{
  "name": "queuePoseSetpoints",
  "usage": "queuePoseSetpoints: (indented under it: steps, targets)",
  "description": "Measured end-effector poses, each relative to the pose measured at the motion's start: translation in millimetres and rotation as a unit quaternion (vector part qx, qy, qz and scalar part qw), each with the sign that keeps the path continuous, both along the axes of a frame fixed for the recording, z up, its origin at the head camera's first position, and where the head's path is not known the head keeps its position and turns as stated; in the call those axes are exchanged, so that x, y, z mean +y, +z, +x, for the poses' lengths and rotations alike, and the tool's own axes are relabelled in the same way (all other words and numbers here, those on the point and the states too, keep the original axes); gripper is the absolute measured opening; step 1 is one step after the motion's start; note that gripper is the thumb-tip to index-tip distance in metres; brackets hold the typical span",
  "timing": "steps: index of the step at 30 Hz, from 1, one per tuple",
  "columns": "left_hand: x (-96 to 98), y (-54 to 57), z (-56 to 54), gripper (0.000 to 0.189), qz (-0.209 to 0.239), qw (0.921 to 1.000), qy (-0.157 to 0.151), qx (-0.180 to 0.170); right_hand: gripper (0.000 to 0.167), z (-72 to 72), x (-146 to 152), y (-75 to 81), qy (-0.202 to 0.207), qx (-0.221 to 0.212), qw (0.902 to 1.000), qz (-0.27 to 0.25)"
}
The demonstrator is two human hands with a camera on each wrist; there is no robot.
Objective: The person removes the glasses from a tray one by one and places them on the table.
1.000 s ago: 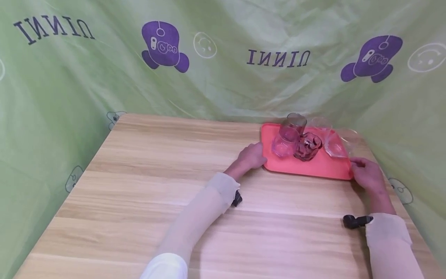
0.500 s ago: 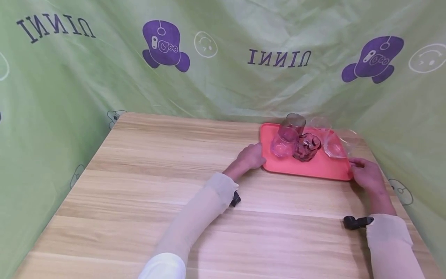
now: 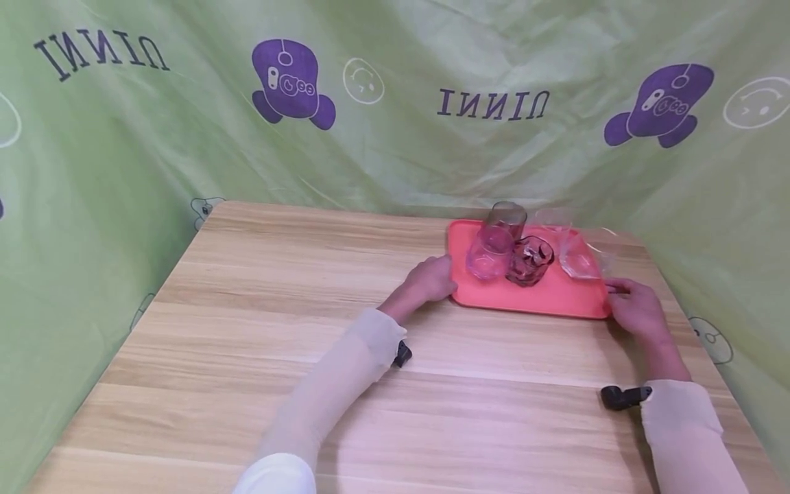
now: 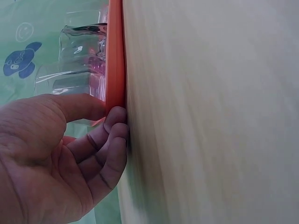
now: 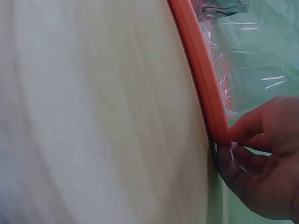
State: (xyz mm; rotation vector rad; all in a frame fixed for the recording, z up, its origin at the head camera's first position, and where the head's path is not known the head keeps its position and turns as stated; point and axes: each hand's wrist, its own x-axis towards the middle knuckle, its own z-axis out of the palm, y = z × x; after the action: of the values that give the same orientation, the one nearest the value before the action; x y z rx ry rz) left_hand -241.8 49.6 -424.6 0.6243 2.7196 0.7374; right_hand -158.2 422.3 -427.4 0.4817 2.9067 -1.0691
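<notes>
A coral-red tray (image 3: pixel 524 300) sits near the table's far right corner, carrying several drinking glasses. A tall grey glass (image 3: pixel 509 214) and a pinkish clear glass (image 3: pixel 487 262) stand at its left, a dark wavy glass (image 3: pixel 529 261) in the middle, and clear glasses (image 3: pixel 579 257) at the right. My left hand (image 3: pixel 428 279) grips the tray's left edge; the left wrist view shows the thumb (image 4: pixel 81 106) above the rim and curled fingers below. On the opposite edge, my right hand (image 3: pixel 638 309) pinches the rim, its thumb and fingers meeting at the corner in the right wrist view.
The wood-grain table (image 3: pixel 247 329) stretches left and toward me from the tray. A green printed curtain (image 3: pixel 395 151) hangs close behind the table's back edge and along both sides. Small black wrist cameras (image 3: pixel 623 398) stick out from the sleeves.
The tray has shifted a little to the left with its glasses, and both hands have moved along with it, keeping their hold on its edges.
</notes>
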Motion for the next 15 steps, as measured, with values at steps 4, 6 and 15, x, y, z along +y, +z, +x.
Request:
queuePoseSetpoints:
  steps: [4,6,15]
  targets:
    - [-10.7,1.0,0.5,0.012,-0.002,1.0,-0.007,0.003,0.044,0.2,-7.8,0.8,0.025,0.019,0.9994,0.011]
    - [-16.6,1.7,1.4,0.012,-0.002,1.0,-0.009,0.002,0.044,0.1,-11.4,-0.1,0.031,0.021,0.9993,0.008]
    - [-44.8,7.0,1.3,0.008,0.003,0.9999,-0.001,-0.01,0.044,-4.1,-31.0,-2.6,0.053,0.018,0.9984,-0.01]
